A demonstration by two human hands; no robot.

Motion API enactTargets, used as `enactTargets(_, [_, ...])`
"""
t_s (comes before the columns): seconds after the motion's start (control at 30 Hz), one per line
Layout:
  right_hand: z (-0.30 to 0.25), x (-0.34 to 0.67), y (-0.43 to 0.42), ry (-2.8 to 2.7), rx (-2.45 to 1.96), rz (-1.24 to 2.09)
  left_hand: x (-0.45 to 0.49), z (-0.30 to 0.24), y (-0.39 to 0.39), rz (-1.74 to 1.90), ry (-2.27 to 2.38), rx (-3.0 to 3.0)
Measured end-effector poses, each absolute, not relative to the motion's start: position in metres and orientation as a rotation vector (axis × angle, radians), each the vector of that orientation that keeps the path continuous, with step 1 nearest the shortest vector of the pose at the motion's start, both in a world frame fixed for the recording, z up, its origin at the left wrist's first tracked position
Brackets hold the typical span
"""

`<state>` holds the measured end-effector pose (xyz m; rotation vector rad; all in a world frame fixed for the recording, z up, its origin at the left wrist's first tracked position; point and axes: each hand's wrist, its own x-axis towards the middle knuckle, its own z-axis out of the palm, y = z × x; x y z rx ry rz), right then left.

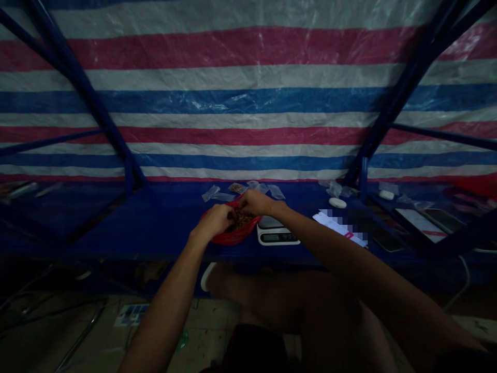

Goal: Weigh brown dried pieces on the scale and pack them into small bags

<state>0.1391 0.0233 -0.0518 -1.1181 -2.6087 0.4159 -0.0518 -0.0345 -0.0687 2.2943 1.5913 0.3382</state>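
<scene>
A red plastic bag (229, 238) lies open on the blue table, with small brown dried pieces (244, 218) inside. My left hand (218, 219) is at the bag's left rim, its fingers curled over the edge and partly hidden. From the far right side, my right hand (255, 202) reaches over the bag with its fingers bent together down among the pieces; whatever they pinch is too dark to make out. Just right of the bag stands a white kitchen scale (278, 237), partly covered by my right forearm.
Small clear plastic bags (276, 191) lie behind the red bag, one containing brown pieces (236, 188). To the right are a white oval case (337, 203), a lit phone screen (337, 228) and more phones (444, 220). Blue metal posts (378, 124) flank a striped tarp (248, 98).
</scene>
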Motion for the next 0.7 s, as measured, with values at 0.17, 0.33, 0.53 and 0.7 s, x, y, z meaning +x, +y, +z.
enactTargets(0.17, [-0.045, 0.159, 0.02, -2.418, -1.064, 0.525, -0.051, -0.072, -0.028, 0.379, 1.535, 2.322])
enactTargets(0.33, [-0.042, 0.215, 0.012, -2.004, -1.105, 0.517, -0.05, -0.069, -0.022, 0.477, 1.48, 2.231])
enactTargets(0.53, [-0.062, 0.249, 0.001, -1.942, -1.178, 0.46, -0.045, -0.067, -0.016, 0.504, 1.422, 2.209])
enactTargets(0.7, [-0.071, 0.25, 0.004, -1.94, -1.153, 0.428, -0.043, -0.073, -0.011, 0.47, 1.401, 2.182])
